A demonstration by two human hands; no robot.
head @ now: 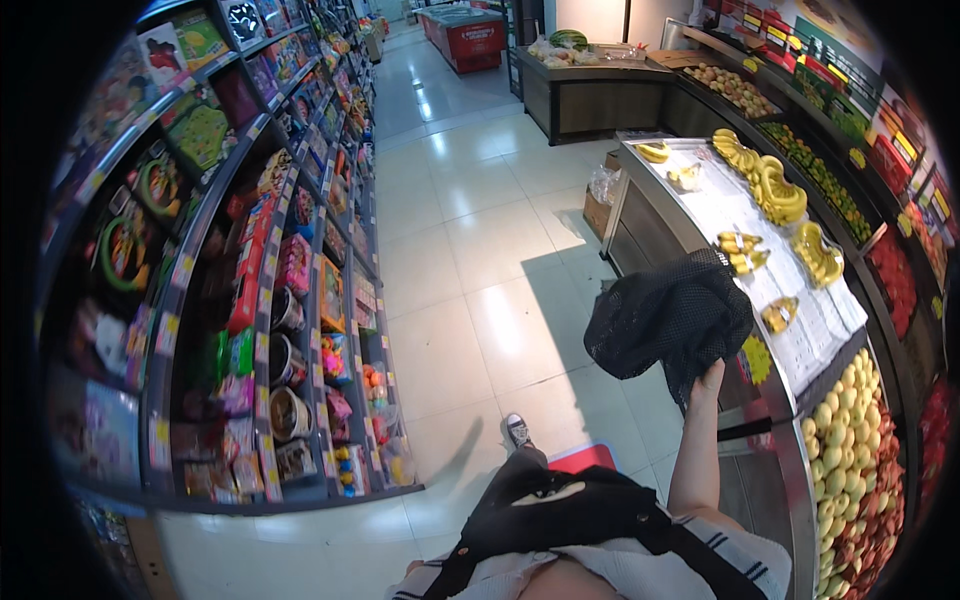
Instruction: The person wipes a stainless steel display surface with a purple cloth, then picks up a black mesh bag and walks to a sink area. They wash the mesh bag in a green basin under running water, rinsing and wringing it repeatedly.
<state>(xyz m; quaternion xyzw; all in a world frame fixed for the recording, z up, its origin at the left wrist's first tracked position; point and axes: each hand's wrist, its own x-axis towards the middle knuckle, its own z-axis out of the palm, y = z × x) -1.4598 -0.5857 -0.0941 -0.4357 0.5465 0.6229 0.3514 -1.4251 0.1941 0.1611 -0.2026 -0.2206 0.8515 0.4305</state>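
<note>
My right hand (707,380) is closed on a bundle of black mesh fabric (671,315), held out at the edge of the produce stand. The fabric bunches up above the hand and hides part of the stand's side. Just past it, several bunches of bananas (780,193) lie on a white-lined display table (806,352), some of them wrapped. Of my left arm only a bit of skin shows by my side at the bottom edge; the left hand itself cannot be made out.
Toy shelves (225,217) line the left side. A tiled aisle (480,292) runs ahead. At right are yellow-green fruit (840,435) and dark sloping racks. A cardboard box (598,214) stands by the banana table, a corner stand (600,97) with a watermelon (568,39) beyond, and a red freezer chest (469,41) farther off.
</note>
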